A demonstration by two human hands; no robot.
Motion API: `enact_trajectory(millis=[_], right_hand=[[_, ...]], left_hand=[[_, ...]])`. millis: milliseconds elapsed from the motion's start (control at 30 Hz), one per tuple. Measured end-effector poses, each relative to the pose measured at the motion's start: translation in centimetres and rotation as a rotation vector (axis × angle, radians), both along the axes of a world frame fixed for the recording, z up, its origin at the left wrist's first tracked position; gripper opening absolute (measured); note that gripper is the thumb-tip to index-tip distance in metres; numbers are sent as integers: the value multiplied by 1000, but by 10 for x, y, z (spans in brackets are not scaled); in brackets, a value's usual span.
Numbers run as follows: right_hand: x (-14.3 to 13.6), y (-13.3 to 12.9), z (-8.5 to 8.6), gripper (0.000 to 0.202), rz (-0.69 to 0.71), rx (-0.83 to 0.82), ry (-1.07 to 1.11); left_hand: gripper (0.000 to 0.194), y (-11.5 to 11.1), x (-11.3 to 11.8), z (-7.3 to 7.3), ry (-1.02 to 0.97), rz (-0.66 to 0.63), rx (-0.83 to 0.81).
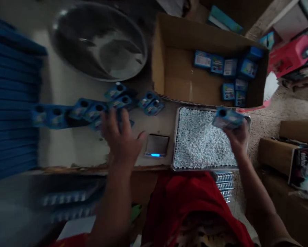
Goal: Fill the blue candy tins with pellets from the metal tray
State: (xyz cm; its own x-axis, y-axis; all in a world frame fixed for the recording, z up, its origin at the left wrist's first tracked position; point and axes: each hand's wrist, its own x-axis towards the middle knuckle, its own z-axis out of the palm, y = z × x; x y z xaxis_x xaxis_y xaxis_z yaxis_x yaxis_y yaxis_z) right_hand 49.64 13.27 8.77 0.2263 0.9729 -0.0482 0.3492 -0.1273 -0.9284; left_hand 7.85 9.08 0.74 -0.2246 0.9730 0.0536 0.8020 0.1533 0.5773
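My right hand [238, 137] grips a small blue box [227, 117] with a dark round hole in its top, above a metal tray [175, 140] full of small white and pale blue pellets [200, 140]. Over the table, my left hand [120, 139] is spread, with its fingertips at a cluster of similar blue boxes [94, 110]; whether they touch cannot be made out. Two more small boxes [151, 103] stand together to the right of that cluster. A pocket scale [157, 145] with a lit blue display lies between my left hand and the tray.
A cardboard box [185, 82] behind the tray holds several small blue boxes [228, 65]. A large metal bowl [99, 44] sits at the back left. Stacked flat blue cartons [12, 103] line the left side. More cardboard boxes [280, 154] stand at the right.
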Motion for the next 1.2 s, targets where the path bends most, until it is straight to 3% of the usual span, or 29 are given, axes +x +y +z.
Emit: enact_trajectory(millis=[100,200,300,400,467,533,567,633,700,800,900,1000,1100,1200], right_hand=[[-33,-36,-30,50,-49,-185,321],[-53,-66,-51,52,-34,-333,537],[-62,-92,-54,45,117,-421,664],[-58,-97,-43,44,264,-456,667],[-43,-76,-28,42,412,-471,534],[-18,-29,-12,39,537,-432,244],[-3,3,-6,40,503,-373,119],[26,77,-2,41,205,-191,-219],[47,149,-11,32,110,-215,-610],[54,218,-42,51,255,-534,-989],[42,234,-71,86,357,-667,-1054],[36,232,-74,101,323,-663,-1023],[38,233,-51,81,184,-571,-867],[33,217,-7,55,201,-374,-527]], left_hand=[[90,-9,78,4,-452,-206,-61],[107,-10,140,2,-912,-279,-243],[108,-10,161,-1,-1136,-363,-512],[83,-12,160,8,-1135,-403,-772],[73,-13,158,19,-1194,-291,-775],[72,-9,157,32,-1334,-119,-676],[75,-6,157,37,-1412,-47,-626],[80,5,154,45,-1547,68,-564],[88,17,149,47,-1635,141,-556],[97,30,140,43,-1650,208,-573],[96,36,134,39,-1609,223,-565],[89,35,130,32,-1529,158,-528],[81,32,127,17,-1295,99,-398],[62,26,124,-3,-1193,236,-326]])
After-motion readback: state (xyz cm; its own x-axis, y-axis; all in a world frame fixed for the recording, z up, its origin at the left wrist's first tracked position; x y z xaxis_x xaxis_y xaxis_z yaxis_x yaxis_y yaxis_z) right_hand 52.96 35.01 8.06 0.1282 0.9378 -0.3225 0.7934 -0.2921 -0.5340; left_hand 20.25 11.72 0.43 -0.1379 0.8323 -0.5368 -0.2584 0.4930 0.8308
